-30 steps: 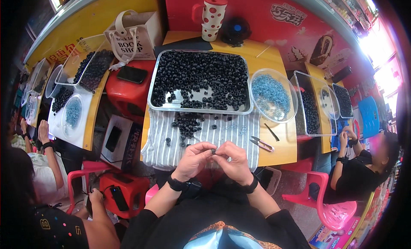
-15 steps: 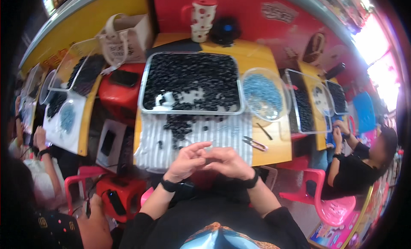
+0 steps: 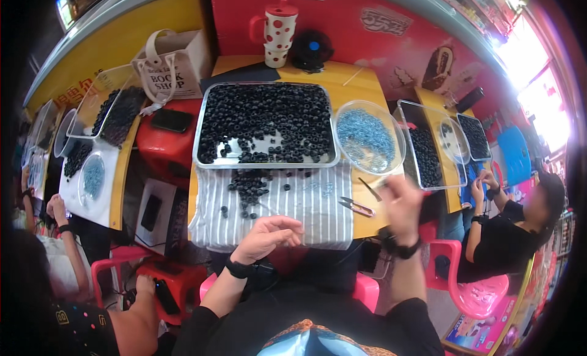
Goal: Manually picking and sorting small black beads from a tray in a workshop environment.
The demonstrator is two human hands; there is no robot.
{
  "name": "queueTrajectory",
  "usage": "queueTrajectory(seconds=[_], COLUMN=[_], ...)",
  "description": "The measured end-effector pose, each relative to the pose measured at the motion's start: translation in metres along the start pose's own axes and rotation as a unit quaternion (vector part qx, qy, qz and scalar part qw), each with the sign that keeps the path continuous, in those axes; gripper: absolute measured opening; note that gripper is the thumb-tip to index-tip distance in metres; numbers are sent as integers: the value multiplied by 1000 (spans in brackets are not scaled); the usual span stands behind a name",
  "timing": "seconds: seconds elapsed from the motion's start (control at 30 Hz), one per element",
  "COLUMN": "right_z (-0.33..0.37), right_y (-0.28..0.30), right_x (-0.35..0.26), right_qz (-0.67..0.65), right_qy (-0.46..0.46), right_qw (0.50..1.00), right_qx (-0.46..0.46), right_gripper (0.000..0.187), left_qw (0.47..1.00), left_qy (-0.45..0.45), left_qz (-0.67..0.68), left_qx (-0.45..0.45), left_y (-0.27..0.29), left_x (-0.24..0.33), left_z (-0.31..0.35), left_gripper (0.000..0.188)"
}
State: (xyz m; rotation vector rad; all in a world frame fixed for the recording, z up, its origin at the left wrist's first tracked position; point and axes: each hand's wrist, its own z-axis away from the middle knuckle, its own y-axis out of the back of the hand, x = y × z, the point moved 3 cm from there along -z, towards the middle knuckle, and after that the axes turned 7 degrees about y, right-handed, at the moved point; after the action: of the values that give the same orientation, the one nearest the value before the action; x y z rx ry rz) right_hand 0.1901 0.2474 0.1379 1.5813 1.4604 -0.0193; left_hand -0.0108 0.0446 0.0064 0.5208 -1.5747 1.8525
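My left hand [image 3: 269,238] hovers over the front edge of a striped cloth [image 3: 214,197], its thumb and bent fingers brought together; anything between them is too small to make out. My right hand [image 3: 403,206] is raised at the table's right edge, smeared by motion, so its fingers do not show clearly. Close to it lie small scissor-like snips [image 3: 357,207] and a thin dark tool [image 3: 369,189]. Beyond stands a round clear tub [image 3: 398,157] of small light-blue pieces. A clear tray [image 3: 269,166] holds many small black bead-like rings, and loose black beads [image 3: 249,188] are scattered on the cloth.
At the back stand a spotted tumbler [image 3: 279,38] and a dark round device [image 3: 312,50]. To the left are a cloth bag [image 3: 174,68] and a phone [image 3: 170,120] on a red stool. People work at neighbouring tables, with a pink chair [image 3: 455,270] on the right.
My hands, together before, are now apart. The right one has moved right and up, past the snips; the left has stayed at about the same place.
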Motion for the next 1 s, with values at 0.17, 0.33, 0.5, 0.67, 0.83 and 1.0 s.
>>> queueTrajectory(seconds=[0.17,0.33,0.5,0.67,0.83,1.0], right_z=[-30,-4,2,1,16,56], right_y=[59,-41,-135,-164,-142,-126], right_x=[47,5,-53,-44,-43,-51], right_qz=[166,-100,-30,62,-173,-498], right_qy=[-40,-36,94,102,-15,-292], right_qw=[980,988,968,950,942,783], right_qx=[102,-108,-230,-287,-287,-232], right_gripper=[19,17,17,9,6,8], left_qw=[999,999,1000,995,979,988], left_qy=[31,-20,-22,-40,-122,-97], left_qz=[-38,-44,-19,73,105,14], left_qx=[-2,-16,1,53,122,120], left_y=[0,-3,0,0,-3,-3], left_x=[-2,-1,-1,-1,-4,-8], left_z=[-5,-2,-1,-1,-2,-4], left_gripper=[17,13,13,11,12,26])
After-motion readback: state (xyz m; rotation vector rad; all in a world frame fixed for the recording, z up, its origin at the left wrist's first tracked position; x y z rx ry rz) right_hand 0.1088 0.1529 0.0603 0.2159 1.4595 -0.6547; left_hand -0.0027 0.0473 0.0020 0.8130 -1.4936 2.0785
